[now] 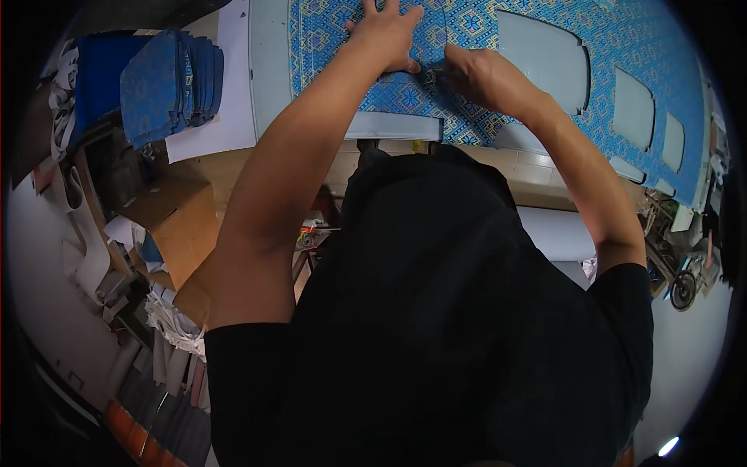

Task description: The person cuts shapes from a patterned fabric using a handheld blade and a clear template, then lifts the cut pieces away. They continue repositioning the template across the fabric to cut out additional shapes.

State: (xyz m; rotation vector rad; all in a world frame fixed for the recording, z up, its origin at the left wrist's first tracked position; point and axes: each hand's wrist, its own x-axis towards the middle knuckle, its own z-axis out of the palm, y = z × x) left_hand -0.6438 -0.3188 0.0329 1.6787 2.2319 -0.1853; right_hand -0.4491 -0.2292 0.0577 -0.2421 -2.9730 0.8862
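While the left hand (387, 35) lies flat with fingers spread, pinning the blue patterned woven fabric (467, 47) taut, the right hand (475, 74) beside it is curled shut on the cloth's cut edge; a tool in that grip cannot be made out

Two hands, left hand (387, 35) and right hand (476, 76), at twelve o'clock on one patterned blue fabric (591, 47). Four cut-out openings toward two o'clock. One stack of blue pieces (167, 86) at ten o'clock. One cardboard box (175, 222) at nine.

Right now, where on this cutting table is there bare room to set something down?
Bare grey table shows between the white paper sheet and the patterned blue fabric. Cut-out holes in the fabric also expose bare table to the right of the right hand. It is crowded around the left hand and at the stack of cut blue pieces.
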